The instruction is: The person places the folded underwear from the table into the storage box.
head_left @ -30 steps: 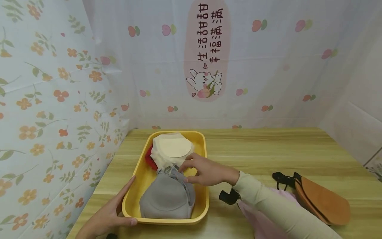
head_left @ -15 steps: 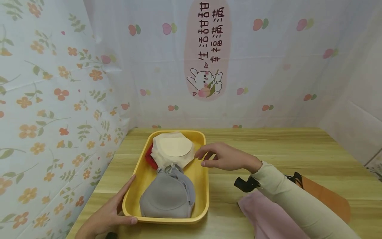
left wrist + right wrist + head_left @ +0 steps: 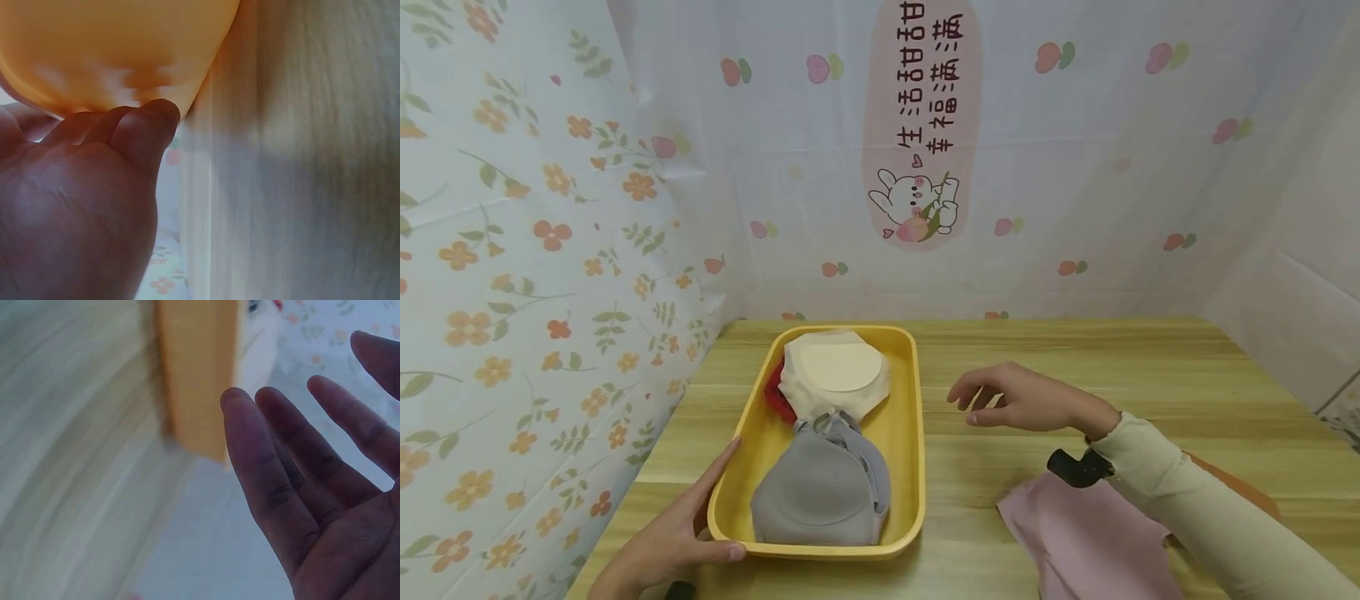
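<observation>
Yellow tray (image 3: 901,442) sits left of centre on the table (image 3: 1037,350), holding a grey bra (image 3: 816,492), a cream garment (image 3: 838,371) and something red (image 3: 779,396). Laying garments into it seems the step in hand, with the grey one apparently placed. The left hand (image 3: 673,533) is spread round the near left corner, though its fingertips are hard to make out. The right hand (image 3: 1011,398) hangs loosely parted, grasping nothing. A next move would probably call for reaching down to the pink cloth (image 3: 1090,542). A second earlier the right hand was at the grey bra; now it is outside the tray, which has barely shifted.
</observation>
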### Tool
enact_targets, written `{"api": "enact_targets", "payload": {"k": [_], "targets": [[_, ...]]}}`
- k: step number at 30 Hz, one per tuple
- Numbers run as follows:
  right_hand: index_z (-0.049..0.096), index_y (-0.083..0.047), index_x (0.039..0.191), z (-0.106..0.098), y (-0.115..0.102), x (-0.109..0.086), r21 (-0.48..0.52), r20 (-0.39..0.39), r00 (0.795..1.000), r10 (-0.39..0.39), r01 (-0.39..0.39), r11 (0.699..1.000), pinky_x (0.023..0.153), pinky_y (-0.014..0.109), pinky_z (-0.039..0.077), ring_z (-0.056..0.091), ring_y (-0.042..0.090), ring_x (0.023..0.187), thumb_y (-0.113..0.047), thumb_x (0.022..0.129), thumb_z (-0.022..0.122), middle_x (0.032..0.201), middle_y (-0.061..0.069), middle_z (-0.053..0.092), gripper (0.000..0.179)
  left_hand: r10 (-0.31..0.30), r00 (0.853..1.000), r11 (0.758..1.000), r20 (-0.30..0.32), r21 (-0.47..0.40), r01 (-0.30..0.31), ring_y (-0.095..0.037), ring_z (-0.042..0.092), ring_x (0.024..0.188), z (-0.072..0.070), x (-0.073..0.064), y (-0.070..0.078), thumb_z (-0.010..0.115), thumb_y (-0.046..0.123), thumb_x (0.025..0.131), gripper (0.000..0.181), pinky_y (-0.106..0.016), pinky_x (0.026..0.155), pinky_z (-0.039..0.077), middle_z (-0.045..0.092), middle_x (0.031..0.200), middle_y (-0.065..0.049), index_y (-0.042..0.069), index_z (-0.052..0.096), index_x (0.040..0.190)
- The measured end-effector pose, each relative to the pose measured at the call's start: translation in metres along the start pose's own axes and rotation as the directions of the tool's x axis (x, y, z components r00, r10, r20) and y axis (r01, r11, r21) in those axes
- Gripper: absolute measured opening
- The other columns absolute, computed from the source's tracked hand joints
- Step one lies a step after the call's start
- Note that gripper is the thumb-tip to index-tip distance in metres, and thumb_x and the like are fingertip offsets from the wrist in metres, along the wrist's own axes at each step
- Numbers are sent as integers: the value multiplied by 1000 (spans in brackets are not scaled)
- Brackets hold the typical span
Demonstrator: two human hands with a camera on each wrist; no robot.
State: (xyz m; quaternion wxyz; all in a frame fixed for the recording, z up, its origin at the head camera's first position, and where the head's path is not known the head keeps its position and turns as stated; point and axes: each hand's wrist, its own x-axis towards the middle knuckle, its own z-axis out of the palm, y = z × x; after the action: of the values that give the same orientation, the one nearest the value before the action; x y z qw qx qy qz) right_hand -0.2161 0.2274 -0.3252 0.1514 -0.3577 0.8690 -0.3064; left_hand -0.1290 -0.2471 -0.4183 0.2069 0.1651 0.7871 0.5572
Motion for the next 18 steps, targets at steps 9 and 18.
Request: {"api": "enact_targets", "payload": {"k": [9, 18], "targets": [[64, -11, 128, 5, 32, -35, 2, 46, 996, 75, -75, 997, 85, 30, 57, 68, 23, 103, -23, 97, 67, 118, 13, 67, 33, -19, 1000, 1000, -8, 2, 19, 30, 26, 124, 1, -1, 2, 76, 17, 88, 109, -7, 100, 37, -9, 169, -18, 41, -1, 161], [63, -4, 126, 14, 59, -65, 41, 44, 995, 85, -87, 995, 82, 29, 57, 69, 23, 100, -15, 95, 68, 114, 14, 67, 34, -18, 1000, 1000, -4, 5, 18, 30, 26, 125, 0, 0, 0, 76, 17, 88, 109, -7, 100, 37, -9, 169, -19, 40, -1, 161]]}}
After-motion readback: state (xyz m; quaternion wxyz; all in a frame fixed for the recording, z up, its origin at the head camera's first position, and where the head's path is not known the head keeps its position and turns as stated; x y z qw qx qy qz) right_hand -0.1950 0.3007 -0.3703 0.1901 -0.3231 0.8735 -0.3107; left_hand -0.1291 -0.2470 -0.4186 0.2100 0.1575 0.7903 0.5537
